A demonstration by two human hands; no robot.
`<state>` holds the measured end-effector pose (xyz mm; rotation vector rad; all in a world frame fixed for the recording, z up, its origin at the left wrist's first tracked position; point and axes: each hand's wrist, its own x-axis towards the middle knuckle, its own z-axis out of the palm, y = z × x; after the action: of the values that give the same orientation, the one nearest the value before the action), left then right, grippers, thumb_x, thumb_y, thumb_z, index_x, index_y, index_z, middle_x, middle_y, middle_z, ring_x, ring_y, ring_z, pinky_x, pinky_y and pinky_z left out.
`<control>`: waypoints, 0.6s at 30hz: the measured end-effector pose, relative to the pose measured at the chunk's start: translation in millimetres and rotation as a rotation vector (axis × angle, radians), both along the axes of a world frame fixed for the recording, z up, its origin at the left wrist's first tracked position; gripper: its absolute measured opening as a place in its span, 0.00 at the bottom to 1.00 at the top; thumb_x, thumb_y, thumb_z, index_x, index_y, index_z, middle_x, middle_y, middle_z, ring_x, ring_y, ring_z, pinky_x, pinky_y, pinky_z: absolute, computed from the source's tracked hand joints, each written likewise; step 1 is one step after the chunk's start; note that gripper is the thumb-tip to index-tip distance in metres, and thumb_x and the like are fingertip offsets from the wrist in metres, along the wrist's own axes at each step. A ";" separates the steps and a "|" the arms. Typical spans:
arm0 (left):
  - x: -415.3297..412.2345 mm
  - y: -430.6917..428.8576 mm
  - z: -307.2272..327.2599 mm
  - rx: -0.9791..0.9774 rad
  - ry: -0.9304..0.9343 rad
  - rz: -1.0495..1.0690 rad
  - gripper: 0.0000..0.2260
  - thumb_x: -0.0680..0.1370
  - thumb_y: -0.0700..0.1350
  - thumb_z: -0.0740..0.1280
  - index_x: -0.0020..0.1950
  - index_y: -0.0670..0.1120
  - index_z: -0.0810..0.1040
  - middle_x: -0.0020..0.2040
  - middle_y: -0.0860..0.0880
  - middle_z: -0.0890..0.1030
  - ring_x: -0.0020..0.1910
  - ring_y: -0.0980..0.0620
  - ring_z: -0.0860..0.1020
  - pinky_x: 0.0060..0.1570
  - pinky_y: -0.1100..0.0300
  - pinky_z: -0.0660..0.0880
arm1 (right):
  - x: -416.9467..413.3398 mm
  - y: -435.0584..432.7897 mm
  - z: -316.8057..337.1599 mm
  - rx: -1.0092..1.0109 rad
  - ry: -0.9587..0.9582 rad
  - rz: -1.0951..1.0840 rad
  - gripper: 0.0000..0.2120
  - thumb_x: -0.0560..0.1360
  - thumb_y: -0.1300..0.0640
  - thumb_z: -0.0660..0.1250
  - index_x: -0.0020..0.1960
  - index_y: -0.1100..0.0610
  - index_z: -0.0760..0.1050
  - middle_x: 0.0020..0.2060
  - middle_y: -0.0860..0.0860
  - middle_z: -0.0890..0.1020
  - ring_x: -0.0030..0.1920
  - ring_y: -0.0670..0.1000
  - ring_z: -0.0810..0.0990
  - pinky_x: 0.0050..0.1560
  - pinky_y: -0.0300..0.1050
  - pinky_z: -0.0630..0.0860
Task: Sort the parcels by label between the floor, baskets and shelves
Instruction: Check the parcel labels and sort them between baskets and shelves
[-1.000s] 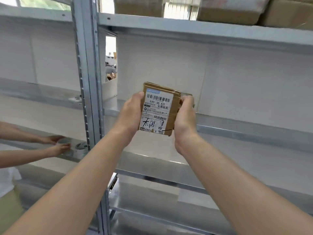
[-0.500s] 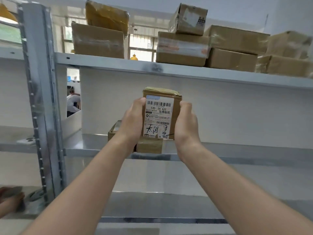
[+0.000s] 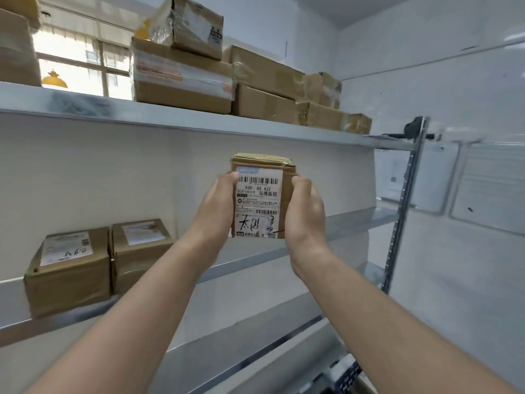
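Left hand [image 3: 218,206] and right hand [image 3: 305,216] clamp the parcel [image 3: 260,166] from either side, thumbs on its front edges. Fingers are behind it, out of sight. I hold the parcel upright in the air with the label [image 3: 258,203] facing me so I can read it: 530 D5 A32, plus handwriting at the bottom. It hangs in front of the middle shelf [image 3: 352,223], over the front edge, touching nothing but my hands. At that shelf's left end sits a box [image 3: 68,268] marked something like A62, label up. A second box [image 3: 139,251] is right beside it. The top shelf [image 3: 199,120] carries a stack [image 3: 181,78] of bigger boxes out to its right end. My read: this is the check-the-label step, parcel not yet placed. The bare run of middle shelf right of the two boxes looks likely, but I can't tell where A32 belongs.
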<state>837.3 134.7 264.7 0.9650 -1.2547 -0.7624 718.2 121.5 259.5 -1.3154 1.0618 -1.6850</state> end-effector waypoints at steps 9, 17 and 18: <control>-111.3 -16.4 -2.2 0.016 -0.036 -0.191 0.22 0.84 0.59 0.51 0.63 0.51 0.80 0.54 0.51 0.85 0.49 0.58 0.84 0.40 0.63 0.78 | -118.7 7.5 -0.7 0.005 -0.013 -0.193 0.21 0.79 0.39 0.52 0.52 0.49 0.80 0.49 0.53 0.88 0.53 0.55 0.87 0.51 0.59 0.88; -236.8 -23.9 -5.1 0.040 -0.017 -0.245 0.22 0.84 0.58 0.51 0.64 0.48 0.79 0.47 0.53 0.86 0.42 0.60 0.84 0.33 0.64 0.79 | -244.4 -3.6 -8.3 -0.004 -0.030 -0.194 0.21 0.81 0.39 0.53 0.53 0.51 0.79 0.50 0.53 0.87 0.51 0.53 0.85 0.44 0.50 0.83; -254.4 -26.3 -5.7 0.040 -0.017 -0.244 0.22 0.84 0.58 0.50 0.64 0.49 0.79 0.47 0.54 0.86 0.42 0.60 0.84 0.35 0.63 0.79 | -261.8 -6.2 -7.3 -0.001 -0.035 -0.188 0.22 0.79 0.39 0.53 0.53 0.52 0.79 0.51 0.54 0.87 0.51 0.54 0.85 0.45 0.50 0.83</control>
<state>583.0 108.4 259.0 0.8610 -1.3928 -0.9730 456.3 115.3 252.2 -1.2136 1.1954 -1.8394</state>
